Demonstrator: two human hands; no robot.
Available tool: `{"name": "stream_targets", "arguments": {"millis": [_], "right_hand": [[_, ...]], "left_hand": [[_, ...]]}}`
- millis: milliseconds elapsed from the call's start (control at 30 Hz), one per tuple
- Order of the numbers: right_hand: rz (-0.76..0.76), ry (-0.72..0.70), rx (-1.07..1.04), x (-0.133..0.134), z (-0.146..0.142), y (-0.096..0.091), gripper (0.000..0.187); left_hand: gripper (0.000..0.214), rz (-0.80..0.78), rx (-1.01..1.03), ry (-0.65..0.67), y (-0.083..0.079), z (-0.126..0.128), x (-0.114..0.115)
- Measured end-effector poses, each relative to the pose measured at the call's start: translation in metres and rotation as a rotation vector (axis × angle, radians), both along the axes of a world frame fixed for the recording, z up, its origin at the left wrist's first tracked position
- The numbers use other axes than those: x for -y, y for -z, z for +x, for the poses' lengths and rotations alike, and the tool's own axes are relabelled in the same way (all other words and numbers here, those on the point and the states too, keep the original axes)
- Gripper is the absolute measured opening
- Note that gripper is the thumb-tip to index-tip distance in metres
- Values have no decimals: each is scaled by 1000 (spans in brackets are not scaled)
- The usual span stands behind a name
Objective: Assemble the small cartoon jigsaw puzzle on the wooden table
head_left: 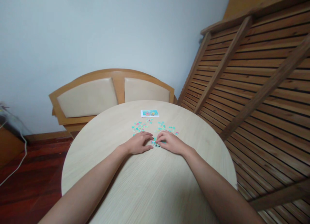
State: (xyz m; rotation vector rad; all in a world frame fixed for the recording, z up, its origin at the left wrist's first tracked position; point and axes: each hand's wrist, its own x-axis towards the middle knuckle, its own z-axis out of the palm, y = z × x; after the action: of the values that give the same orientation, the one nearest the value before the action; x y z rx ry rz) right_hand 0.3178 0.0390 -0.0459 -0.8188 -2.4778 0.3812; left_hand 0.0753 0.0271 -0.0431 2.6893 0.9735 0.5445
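Both of my hands rest on a round pale wooden table (150,185). My left hand (139,142) lies curled with its fingertips pointing right. My right hand (170,142) faces it, fingers bent. Between them sits a small cluster of joined puzzle pieces (155,142), turquoise and dark, touched by the fingertips of both hands. Beyond the hands, several loose turquoise and pink puzzle pieces (139,126) are scattered, with more puzzle pieces (167,127) to the right. A small reference picture card (149,113) lies farther back.
A wooden headboard with two beige padded panels (111,93) stands against the pale wall behind the table. A slatted wooden bed frame (254,75) leans at the right. Dark red wood floor (29,178) and a white cable (16,165) lie at the left.
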Motion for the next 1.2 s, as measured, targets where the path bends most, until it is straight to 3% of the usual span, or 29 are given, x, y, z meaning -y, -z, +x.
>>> {"name": "stream_targets", "arguments": {"millis": [1033, 1100, 1200], "right_hand": [[-15, -34, -5, 2, -1, -3, 13], [-18, -41, -4, 3, -1, -4, 13], [-35, -41, -13, 4, -1, -6, 14]], "left_hand": [[41, -16, 33, 11, 0, 0, -1], [42, -14, 93, -29, 0, -6, -4], [39, 10, 158, -209, 0, -23, -14]]}}
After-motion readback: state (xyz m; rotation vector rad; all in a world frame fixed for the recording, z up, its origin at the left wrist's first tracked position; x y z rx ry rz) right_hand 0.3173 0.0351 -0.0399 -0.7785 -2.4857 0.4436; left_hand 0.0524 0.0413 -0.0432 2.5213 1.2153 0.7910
